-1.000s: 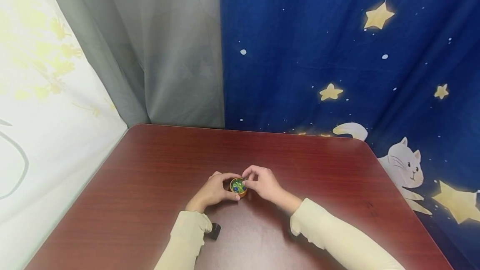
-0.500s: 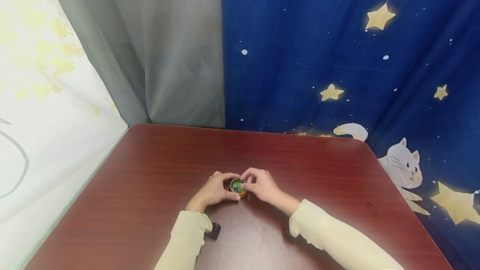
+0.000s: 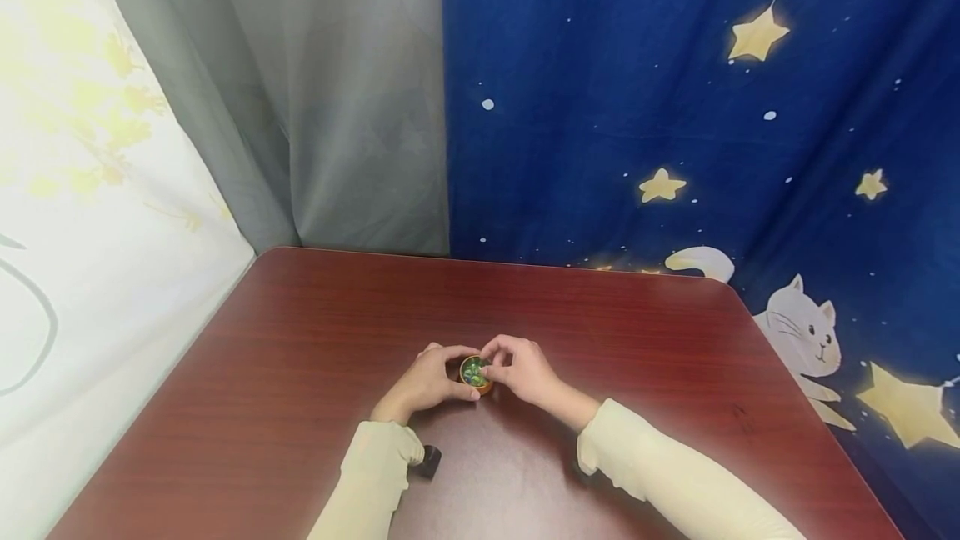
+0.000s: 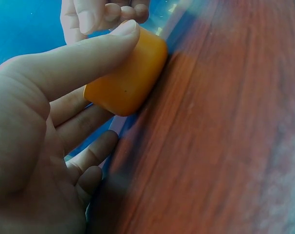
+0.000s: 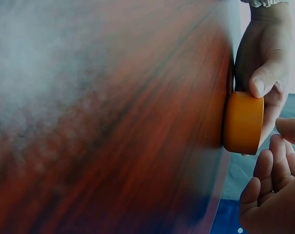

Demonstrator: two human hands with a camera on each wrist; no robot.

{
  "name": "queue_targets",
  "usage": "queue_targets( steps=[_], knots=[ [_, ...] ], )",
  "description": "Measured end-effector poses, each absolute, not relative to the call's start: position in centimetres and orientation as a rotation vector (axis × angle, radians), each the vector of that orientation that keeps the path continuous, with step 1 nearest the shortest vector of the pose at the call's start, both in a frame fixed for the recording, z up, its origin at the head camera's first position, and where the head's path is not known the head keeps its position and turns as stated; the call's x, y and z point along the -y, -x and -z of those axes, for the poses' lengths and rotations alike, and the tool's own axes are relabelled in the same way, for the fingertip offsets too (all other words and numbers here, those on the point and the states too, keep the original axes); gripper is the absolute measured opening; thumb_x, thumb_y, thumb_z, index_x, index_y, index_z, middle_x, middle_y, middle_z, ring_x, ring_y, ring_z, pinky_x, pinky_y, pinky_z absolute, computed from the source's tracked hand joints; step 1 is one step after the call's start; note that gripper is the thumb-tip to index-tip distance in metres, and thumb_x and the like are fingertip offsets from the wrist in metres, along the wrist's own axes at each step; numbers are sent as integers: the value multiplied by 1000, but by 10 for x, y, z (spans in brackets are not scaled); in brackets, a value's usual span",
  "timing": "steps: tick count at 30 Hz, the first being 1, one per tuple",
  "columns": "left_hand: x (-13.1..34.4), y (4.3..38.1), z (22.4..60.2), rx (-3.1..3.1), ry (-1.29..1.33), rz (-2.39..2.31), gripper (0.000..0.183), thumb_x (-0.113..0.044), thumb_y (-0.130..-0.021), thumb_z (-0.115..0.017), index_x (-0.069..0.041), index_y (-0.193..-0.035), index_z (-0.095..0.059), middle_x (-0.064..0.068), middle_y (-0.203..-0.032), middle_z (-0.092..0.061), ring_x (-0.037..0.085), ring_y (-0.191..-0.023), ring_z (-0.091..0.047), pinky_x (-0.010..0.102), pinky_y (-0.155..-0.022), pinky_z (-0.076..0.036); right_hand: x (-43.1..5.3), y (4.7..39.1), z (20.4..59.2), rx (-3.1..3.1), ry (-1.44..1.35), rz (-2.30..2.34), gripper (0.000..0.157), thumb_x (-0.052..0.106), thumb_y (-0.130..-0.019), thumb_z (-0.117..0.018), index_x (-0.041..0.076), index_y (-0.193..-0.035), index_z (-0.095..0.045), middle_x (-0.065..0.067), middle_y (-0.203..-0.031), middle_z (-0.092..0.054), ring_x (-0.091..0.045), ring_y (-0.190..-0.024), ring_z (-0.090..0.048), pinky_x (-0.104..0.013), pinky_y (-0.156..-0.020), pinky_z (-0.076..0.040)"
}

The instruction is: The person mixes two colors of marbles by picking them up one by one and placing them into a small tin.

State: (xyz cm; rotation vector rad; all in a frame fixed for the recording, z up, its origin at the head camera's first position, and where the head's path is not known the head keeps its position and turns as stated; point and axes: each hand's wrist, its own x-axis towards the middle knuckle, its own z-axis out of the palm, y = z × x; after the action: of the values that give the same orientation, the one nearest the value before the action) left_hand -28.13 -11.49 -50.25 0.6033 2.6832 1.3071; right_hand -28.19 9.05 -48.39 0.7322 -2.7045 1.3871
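A small round orange bowl point(image 3: 476, 388) stands on the table, holding several shiny green and blue glass-like pieces point(image 3: 472, 372). My left hand point(image 3: 429, 379) grips it from the left, thumb on the near side and fingers round the far side. In the left wrist view, the thumb presses against the bowl's orange wall point(image 4: 130, 73). My right hand point(image 3: 527, 371) reaches in from the right, thumb and index fingertips close together over the bowl's opening. I cannot tell whether a piece is between those fingertips. In the right wrist view, the other fingers point(image 5: 264, 168) curl loosely beside the bowl.
A dark red wood-grain table point(image 3: 315, 323) lies under both hands. A small black object point(image 3: 427, 462) sits by the left cuff. Behind the far edge hang a grey curtain point(image 3: 360, 107) and a blue star-patterned curtain point(image 3: 570, 107); a white one point(image 3: 97, 273) hangs at the left.
My right fingertips have shifted slightly down and left over the bowl; a dark bit seen at them earlier no longer shows. The glassy pieces look rearranged. My left hand has stayed put.
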Motion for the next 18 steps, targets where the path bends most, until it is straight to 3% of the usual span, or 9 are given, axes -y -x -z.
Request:
queue_targets(
  steps=[12, 18],
  knots=[
    [113, 279, 501, -2678, -615, -1336, 62, -32, -63, -92, -25, -119, -69, -13, -101, -65, 18, -96, -45, 43, -84, -36, -98, 276, 478, 2721, -766, -1323, 18, 8, -80, -78, 8, -95, -69, 10, -67, -58, -10, -60, -54, -26, -54, -44],
    [112, 278, 504, -2715, -617, -1318, 67, -34, -62, -92, -21, -123, -68, -9, -105, -66, 18, -98, -46, 44, -85, -36, -103, 275, 475, 2765, -820, -1073, 23, 15, -78, -82, 13, -96, -68, 10, -75, -58, -8, -72, -52, -27, -65, -45]
  ],
)
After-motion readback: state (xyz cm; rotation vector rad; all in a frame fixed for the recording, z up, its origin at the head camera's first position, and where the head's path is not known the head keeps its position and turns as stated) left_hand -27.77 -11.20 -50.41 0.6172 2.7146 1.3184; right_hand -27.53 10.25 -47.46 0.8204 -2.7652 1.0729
